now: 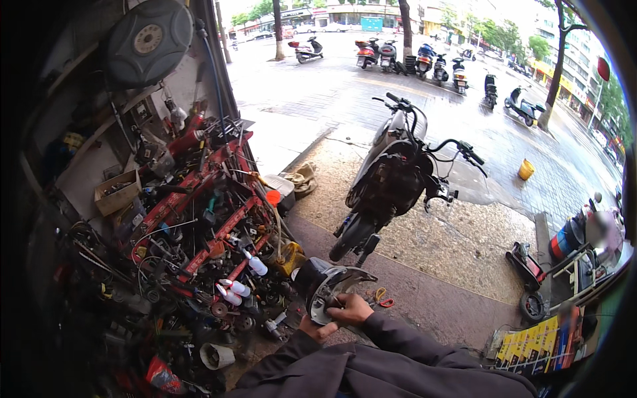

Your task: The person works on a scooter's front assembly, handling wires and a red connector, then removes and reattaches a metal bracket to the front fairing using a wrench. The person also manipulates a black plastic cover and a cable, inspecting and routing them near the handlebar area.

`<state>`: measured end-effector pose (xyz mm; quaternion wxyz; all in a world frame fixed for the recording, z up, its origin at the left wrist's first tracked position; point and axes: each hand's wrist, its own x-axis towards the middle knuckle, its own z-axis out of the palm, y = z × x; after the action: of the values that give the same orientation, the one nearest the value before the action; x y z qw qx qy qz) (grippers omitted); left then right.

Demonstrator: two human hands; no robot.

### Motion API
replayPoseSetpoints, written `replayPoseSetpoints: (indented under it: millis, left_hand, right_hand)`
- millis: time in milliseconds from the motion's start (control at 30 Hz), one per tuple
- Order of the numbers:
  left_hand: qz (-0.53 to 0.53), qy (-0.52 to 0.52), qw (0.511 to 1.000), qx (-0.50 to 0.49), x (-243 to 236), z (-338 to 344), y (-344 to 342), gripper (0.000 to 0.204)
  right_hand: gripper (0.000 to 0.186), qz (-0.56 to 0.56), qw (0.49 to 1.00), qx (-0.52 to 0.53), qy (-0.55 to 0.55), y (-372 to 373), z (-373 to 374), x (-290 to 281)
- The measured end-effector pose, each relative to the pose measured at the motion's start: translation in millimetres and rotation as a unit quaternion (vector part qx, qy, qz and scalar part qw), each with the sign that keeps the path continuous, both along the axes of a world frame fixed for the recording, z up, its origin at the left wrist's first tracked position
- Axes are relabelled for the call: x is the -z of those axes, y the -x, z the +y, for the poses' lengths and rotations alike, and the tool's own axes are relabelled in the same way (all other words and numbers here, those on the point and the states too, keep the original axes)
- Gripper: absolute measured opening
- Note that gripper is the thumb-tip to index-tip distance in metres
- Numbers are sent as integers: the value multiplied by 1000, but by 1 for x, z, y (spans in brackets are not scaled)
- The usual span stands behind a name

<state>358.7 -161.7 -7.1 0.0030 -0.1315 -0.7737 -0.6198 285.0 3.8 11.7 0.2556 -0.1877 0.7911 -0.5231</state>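
Note:
Low in the middle of the head view, both my hands are at a curved black and silver-grey shell that looks like a scooter headlight housing. My left hand is closed on its near lower edge. With fingers bent, my right hand reaches into its hollow side and grips it there; anything small between those fingertips is hidden. Just beyond the shell stands a scooter with its front panels off and dark inner parts and cables bare. On the floor by my right hand lies a hand tool with red and yellow handles.
To the left, a red metal rack is heaped with tools and parts. White bottles stand among them. A yellow jug sits beside the heap. At the right are a red floor jack and yellow boxes. Parked scooters line the street.

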Motion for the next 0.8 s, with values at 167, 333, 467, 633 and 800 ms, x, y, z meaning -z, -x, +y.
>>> replayPoseSetpoints:
  millis: [167,333,467,633,800]
  left_hand:
    - [-5,14,1000,-6,0,-6,-2,41]
    - [-34,-15,999,-19,-7,-10,-5,43]
    - [-119,-57,991,-24,-7,-14,-7,43]
    - [-76,46,996,0,5,-23,-5,42]
    - [-70,-53,995,44,20,-28,-1,43]
  right_hand:
    - [29,-69,997,14,30,-5,-6,-2]
    - [28,-72,997,15,-31,-7,-15,-2]
    - [26,-39,998,30,-41,-8,-19,1]
    - [31,-62,997,23,30,-11,-23,6]
    - [30,-40,998,39,-17,-14,-27,8]
